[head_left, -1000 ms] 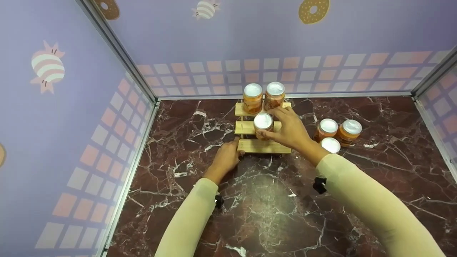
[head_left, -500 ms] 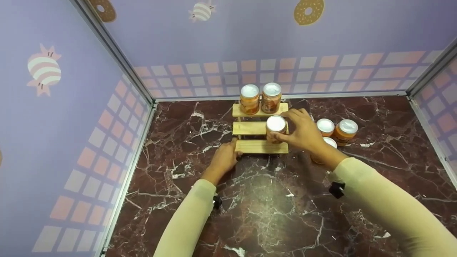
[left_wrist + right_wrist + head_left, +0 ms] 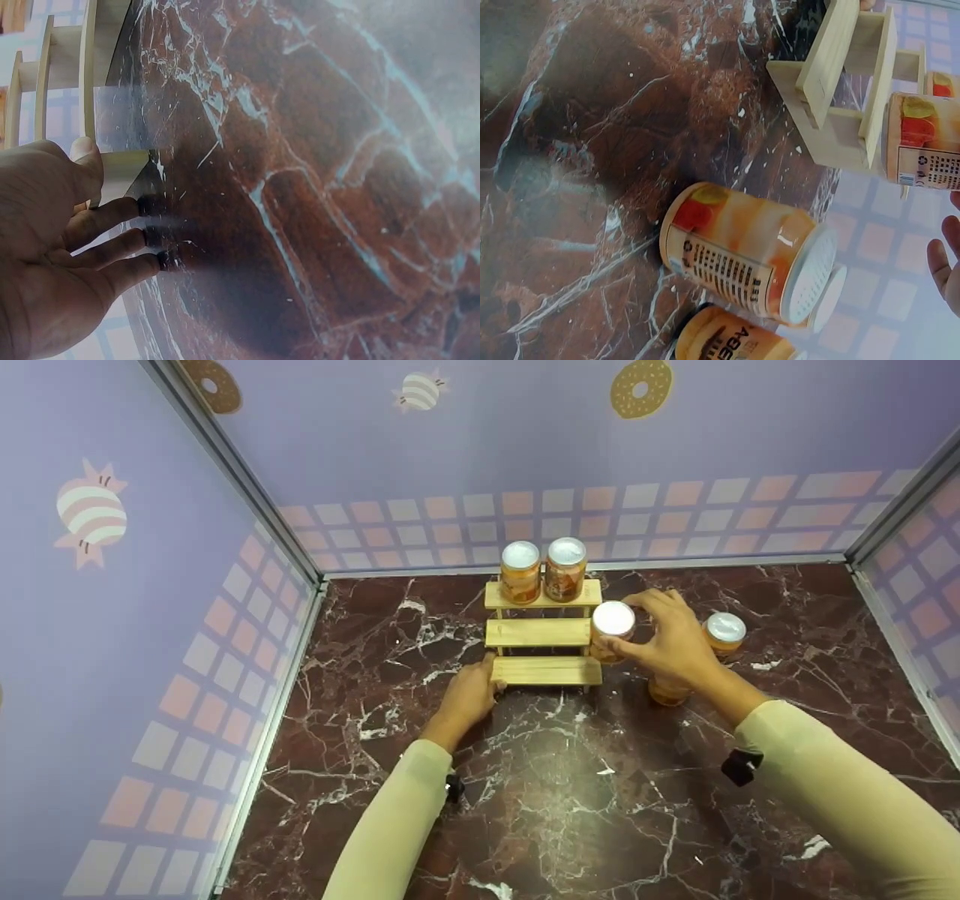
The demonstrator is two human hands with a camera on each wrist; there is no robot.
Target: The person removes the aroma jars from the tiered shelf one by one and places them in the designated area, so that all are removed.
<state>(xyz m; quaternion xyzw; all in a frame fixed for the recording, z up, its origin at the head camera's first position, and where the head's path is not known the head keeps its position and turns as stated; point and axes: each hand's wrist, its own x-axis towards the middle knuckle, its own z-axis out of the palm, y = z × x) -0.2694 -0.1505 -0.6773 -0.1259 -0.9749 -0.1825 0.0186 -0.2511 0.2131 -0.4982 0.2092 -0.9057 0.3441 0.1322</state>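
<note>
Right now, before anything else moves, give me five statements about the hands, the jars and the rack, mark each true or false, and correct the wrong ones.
1. The left hand is gripping a jar. False: it holds the left end of the bottom shelf of the wooden rack.
2. Two jars stand on the top shelf. True.
3. The jars on the tabletop are to the left of the rack. False: they are to its right.
4. The right hand holds a jar at the rack's right end. True.
5. Both jars on the top shelf have black tops. False: their tops are pale.
</note>
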